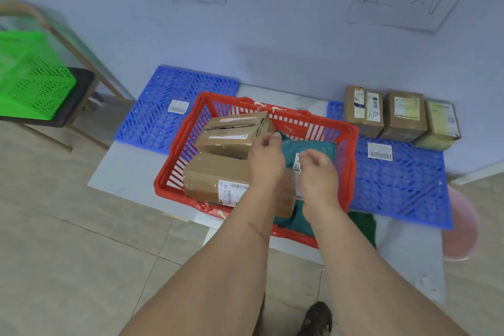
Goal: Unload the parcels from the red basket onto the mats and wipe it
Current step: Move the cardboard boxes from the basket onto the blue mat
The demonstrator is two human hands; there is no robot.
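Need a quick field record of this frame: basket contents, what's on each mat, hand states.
basket: red basket on the floor between two blue mats
in basket: tilted cardboard box, larger cardboard box, teal poly mailer
right mat: three cardboard boxes in a row by the wall, one loose label
left mat: one small white packet
left hand: over the basket, fingers curled, holding nothing visible
right hand: over the mailer, fingers curled, grip unclear
wiping: not started; parcels remain inside
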